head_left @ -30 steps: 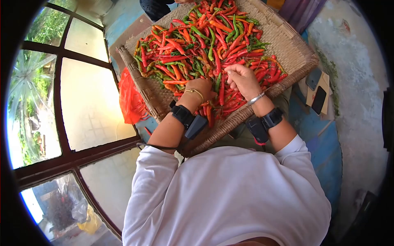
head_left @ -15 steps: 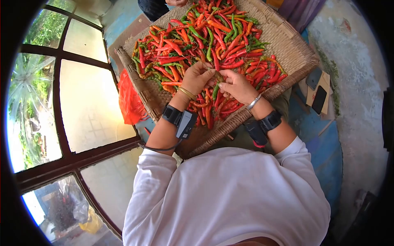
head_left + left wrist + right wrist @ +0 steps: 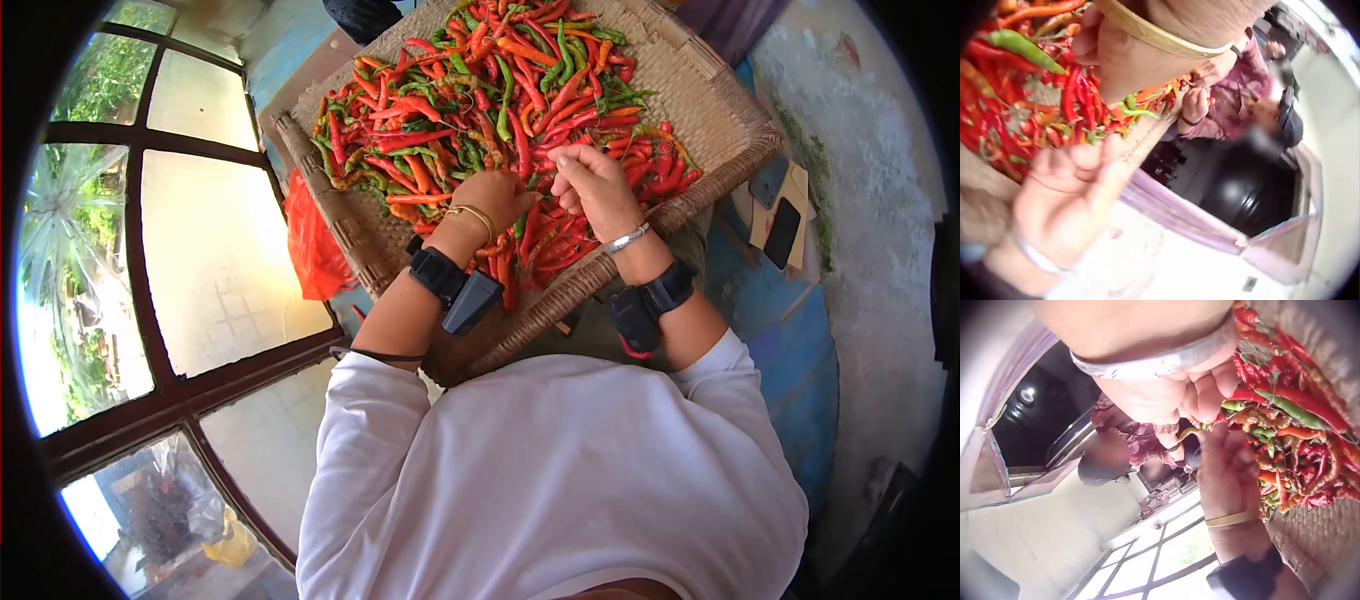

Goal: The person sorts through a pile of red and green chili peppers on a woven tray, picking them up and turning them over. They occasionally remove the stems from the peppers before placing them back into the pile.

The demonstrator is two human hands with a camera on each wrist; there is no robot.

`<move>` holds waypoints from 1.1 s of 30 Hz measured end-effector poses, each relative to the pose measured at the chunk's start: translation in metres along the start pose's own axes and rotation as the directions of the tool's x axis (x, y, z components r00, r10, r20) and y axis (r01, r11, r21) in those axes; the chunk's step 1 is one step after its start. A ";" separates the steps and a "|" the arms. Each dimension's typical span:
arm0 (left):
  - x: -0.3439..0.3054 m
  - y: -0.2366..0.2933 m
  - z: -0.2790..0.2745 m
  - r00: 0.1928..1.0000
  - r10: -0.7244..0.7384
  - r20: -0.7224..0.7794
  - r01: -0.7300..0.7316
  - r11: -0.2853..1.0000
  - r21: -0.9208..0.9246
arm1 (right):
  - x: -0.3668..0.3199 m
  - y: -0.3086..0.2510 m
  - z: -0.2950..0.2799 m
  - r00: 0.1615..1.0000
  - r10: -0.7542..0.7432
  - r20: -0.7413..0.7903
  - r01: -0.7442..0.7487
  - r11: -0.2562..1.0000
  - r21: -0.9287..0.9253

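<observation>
Red, orange and green chili peppers [image 3: 440, 125] lie heaped in a woven basket tray [image 3: 715, 115]. My left hand [image 3: 487, 200] is back-up over the near part of the heap, a yellow bangle at its wrist. Its fingertips are hidden in the head view, and I cannot tell what they hold. Just to its right, my right hand [image 3: 600, 190] hovers above the peppers, fingers curled and thumb near the index finger, with nothing visible in them. A thin, curved yellowish piece [image 3: 1186, 433] shows between both hands in the right wrist view.
Across the tray, another person in a patterned top [image 3: 1241, 103] has hands at the heap's far edge. A red plastic bag [image 3: 312, 240] sits left of the tray, by the framed window [image 3: 200, 220]. Two phones [image 3: 781, 234] lie on cardboard at the right.
Half a second ago my hands met at the fingertips over a green pepper. Now they are apart, the left turned back-up over the heap, the right slightly raised, much as one second ago.
</observation>
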State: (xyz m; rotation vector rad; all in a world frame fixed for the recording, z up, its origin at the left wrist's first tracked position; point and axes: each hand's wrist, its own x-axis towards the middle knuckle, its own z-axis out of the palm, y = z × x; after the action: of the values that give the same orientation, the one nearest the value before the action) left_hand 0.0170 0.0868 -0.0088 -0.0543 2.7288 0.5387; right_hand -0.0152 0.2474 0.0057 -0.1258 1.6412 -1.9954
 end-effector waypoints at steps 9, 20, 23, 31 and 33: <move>-0.004 0.011 0.019 1.000 -0.029 -0.010 0.030 0.993 0.117 | 0.001 0.003 0.002 1.000 -0.001 0.004 0.001 0.999 -0.043; -0.001 -0.022 -0.002 0.999 -0.032 0.023 0.034 0.387 -0.922 | 0.010 0.024 0.003 0.985 -0.100 0.141 0.158 0.858 -0.490; -0.005 -0.016 -0.006 1.000 0.008 0.009 0.007 0.194 -0.981 | 0.008 0.022 0.005 0.977 -0.029 0.211 0.141 0.830 -0.539; -0.004 -0.011 -0.014 0.984 -0.150 -0.096 -0.076 0.130 -0.989 | 0.006 0.014 0.005 0.924 0.187 0.334 -0.046 0.920 -0.390; 0.004 -0.014 -0.023 0.974 -0.197 -0.109 -0.105 0.033 -0.994 | 0.005 0.012 0.003 0.920 0.199 0.337 -0.060 0.923 -0.381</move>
State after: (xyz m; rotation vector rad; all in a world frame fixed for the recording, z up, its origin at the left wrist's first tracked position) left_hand 0.0067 0.0652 0.0041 -0.5905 1.7798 2.4828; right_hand -0.0142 0.2412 -0.0066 -0.4870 1.6944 -1.4392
